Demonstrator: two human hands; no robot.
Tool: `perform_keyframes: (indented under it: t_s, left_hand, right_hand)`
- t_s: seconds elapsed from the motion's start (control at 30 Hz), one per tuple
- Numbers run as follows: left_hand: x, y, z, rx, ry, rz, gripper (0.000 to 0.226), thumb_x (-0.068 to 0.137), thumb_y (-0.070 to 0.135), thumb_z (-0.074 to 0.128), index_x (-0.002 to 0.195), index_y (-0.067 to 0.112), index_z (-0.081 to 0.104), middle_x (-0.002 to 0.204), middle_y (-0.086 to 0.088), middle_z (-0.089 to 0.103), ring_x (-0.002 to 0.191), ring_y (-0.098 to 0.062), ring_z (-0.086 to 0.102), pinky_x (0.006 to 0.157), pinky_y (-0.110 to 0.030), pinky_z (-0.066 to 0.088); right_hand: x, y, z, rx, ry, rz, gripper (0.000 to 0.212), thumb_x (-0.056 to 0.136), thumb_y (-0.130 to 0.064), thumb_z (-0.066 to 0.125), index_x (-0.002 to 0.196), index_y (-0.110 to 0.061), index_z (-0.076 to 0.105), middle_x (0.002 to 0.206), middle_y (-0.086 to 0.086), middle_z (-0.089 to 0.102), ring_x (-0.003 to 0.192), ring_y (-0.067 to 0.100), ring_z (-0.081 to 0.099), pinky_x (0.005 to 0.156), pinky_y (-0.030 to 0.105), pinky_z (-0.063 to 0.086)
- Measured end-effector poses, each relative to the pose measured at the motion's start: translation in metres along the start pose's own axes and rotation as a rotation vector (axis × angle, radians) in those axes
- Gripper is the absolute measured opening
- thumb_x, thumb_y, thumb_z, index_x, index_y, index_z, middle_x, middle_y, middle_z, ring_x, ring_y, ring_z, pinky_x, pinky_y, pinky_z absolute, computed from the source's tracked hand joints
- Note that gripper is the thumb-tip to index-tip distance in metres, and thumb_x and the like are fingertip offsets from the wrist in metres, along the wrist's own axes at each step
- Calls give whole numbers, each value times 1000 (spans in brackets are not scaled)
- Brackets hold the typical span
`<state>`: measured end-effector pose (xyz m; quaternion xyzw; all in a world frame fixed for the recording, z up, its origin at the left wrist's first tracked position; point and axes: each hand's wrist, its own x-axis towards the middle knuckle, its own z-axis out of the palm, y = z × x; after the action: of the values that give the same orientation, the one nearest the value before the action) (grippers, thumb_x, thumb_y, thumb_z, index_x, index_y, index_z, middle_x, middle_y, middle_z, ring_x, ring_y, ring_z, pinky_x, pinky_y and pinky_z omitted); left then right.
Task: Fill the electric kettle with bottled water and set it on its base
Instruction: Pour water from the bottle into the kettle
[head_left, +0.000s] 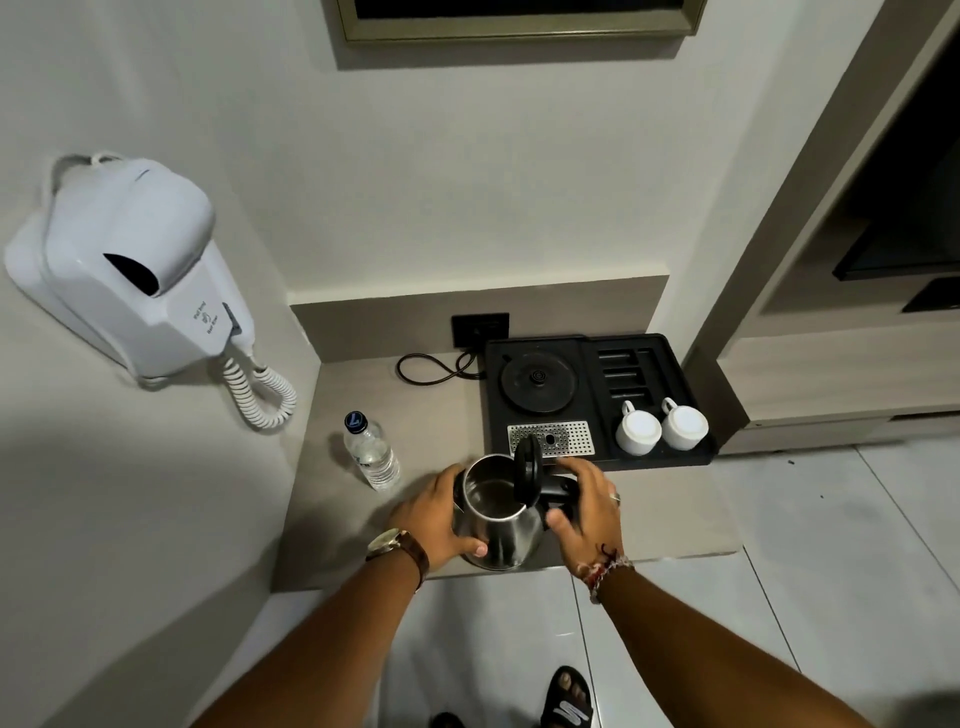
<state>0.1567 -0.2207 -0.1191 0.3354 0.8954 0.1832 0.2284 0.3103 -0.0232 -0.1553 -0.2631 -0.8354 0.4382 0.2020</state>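
Observation:
A steel electric kettle (501, 535) stands on the beige counter near its front edge, its black lid (529, 475) flipped up and the inside showing. My left hand (439, 519) wraps the kettle's left side. My right hand (584, 506) grips the black handle on the right. A capped clear water bottle (371, 452) stands upright on the counter, to the left of the kettle and apart from both hands. The round black kettle base (539, 382) sits bare in the black tray (696, 452) behind the kettle.
Two white cups (639, 431) lie upside down in the tray's right part, beside a metal drip grid (569, 436). The base's cord (431, 369) loops to a wall socket (480, 328). A white wall hairdryer (130, 275) with coiled cord hangs on the left wall.

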Motion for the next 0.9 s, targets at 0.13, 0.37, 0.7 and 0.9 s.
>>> perform_keyframes:
  t_s: [0.13, 0.37, 0.7, 0.9]
  left_hand:
    - [-18, -13, 3, 32, 58, 112, 157, 47, 75, 86, 155, 39, -22, 163, 6, -34, 148, -16, -7, 111, -37, 20]
    - [-53, -43, -34, 55, 428, 152, 100, 75, 54, 83, 152, 21, 30, 161, -19, 22, 138, -42, 39, 104, -58, 47]
    - [9, -66, -117, 346, 304, -81, 49, 104, 33, 46, 153, 30, 40, 151, 1, 43, 126, -33, 42, 95, -45, 47]
    - [29, -65, -126, 353, 371, -123, 31, 104, 35, 50, 130, 26, 62, 129, -6, 58, 115, -34, 50, 90, -45, 50]
  right_hand:
    - [-6, -9, 8, -414, -78, -100, 123, 61, -103, 50, 153, -23, 35, 161, 3, 40, 150, 28, 33, 121, 58, 26]
    - [0, -40, 27, -600, 19, -58, 120, 61, -101, 49, 143, -14, 51, 144, 8, 58, 139, 36, 45, 120, 59, 29]
    - [3, -38, 27, -556, 1, -97, 105, 66, -95, 55, 136, -17, 53, 131, 6, 64, 123, 33, 57, 110, 50, 47]
    - [3, -38, 25, -560, -18, -71, 103, 65, -98, 50, 130, -17, 57, 124, 5, 64, 120, 33, 55, 104, 49, 50]
